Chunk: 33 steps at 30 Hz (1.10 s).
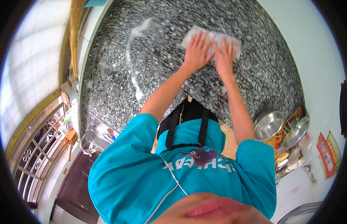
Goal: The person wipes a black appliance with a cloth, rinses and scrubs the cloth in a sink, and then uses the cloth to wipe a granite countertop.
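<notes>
A pale, folded cloth (186,42) lies flat on the speckled black-and-white granite countertop (162,56). My left hand (196,53) rests palm down on its left part, fingers spread. Beside it, my right hand (224,57) presses on the cloth's right part, also with fingers apart. Neither hand curls around the cloth. To the left of my arms, a curved streak of white foam (129,53) runs down the stone, thicker at its far end and near my left forearm.
Left and near are a metal sink (99,133) and a barred window (30,156). A straw broom (74,36) stands along the left wall. At the right, a steel bowl (270,126) and a steel colander-like vessel (296,133) sit among kitchen items by the white wall (310,56).
</notes>
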{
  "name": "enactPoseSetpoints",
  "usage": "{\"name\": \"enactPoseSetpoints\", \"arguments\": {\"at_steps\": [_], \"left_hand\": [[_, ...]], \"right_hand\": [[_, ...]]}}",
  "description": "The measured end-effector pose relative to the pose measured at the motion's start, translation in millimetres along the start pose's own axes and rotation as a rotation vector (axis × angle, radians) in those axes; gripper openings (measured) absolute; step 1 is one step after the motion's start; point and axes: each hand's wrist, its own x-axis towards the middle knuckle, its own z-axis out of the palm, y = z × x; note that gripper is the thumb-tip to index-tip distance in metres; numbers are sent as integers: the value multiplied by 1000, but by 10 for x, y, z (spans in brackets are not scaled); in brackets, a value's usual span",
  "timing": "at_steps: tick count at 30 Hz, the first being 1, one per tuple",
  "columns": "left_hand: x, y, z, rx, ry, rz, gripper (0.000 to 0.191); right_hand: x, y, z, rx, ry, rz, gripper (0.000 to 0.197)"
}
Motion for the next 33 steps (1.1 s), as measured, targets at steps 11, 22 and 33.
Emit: {"name": "enactPoseSetpoints", "arguments": {"at_steps": [11,22,33], "left_hand": [[-699,599,70,-95,-48,91,55],[-850,1245,164,9,-209,217,59],[82,1411,418,-20,9,359,55]], "right_hand": [[-1116,49,-44,68,-14,70,60],[-1896,271,-109,23,48,238,53],[-1289,890,-197,-3,156,258,52]]}}
